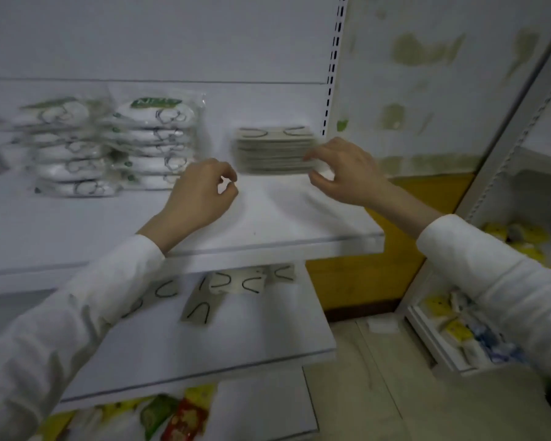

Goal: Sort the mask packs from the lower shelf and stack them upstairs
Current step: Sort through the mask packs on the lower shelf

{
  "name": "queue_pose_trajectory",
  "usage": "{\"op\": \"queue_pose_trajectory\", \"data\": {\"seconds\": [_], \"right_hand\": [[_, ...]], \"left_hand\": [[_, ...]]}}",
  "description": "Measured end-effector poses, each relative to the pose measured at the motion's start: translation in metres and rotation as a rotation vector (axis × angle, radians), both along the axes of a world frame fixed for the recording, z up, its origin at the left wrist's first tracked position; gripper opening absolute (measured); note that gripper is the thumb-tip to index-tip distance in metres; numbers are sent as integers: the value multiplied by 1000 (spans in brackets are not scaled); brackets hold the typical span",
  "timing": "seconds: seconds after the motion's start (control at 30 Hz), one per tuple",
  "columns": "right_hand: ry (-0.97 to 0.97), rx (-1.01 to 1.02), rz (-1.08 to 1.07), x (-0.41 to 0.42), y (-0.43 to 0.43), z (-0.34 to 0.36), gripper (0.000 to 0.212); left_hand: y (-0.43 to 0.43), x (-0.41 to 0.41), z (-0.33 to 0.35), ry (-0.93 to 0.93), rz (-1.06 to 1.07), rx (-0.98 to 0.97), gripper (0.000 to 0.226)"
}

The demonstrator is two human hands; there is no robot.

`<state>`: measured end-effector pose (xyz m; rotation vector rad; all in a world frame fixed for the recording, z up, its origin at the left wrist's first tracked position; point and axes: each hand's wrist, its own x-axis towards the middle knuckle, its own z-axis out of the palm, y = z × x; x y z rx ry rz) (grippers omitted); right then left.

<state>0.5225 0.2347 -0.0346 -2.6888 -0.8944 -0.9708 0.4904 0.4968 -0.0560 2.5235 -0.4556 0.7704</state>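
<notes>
On the white upper shelf (268,224), near its back right corner, a stack of grey mask packs (272,151) lies flat, long axis along the back edge. The right hand (347,173) fingers touch its right end, grip unclear. The left hand (198,192) fingers curl empty. The green labels on the white mask packs (153,138) are too blurred to read.

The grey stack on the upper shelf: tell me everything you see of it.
The grey stack is a pile of thin, flat grey-beige packs; two dark curved loops show on the top one. It lies level at the back right of the upper shelf, apart from the white packs. The fingertips of the right hand reach its right end; blur hides any grip.
</notes>
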Motion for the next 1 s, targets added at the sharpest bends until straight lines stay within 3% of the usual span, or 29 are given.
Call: {"op": "queue_pose_trajectory", "data": {"seconds": [0.17,0.27,0.37,0.47,0.57,0.73,0.87,1.0], "right_hand": [[-8,62,173,-82,18,-39,22],[25,-73,363,-119,30,-80,17],[93,-287,486,-131,43,-129,16],[264,-323,502,-118,51,-186,19],[494,-265,449,-85,52,-242,23],[714,-255,205,-12,55,-326,29],[894,-191,-53,43,70,-380,36],[911,-158,-211,107,86,-415,39]], "left_hand": [[6,-77,-38,-73,-99,-266,15],[4,-113,-72,-102,-176,-352,12],[0,-129,-120,25,-261,-341,19],[4,-119,-187,233,-238,-294,25],[19,-100,-257,397,-57,-275,19],[30,-73,-344,560,123,-304,16],[38,-53,-385,536,161,-322,17],[51,-34,-404,435,194,-370,20]]}}
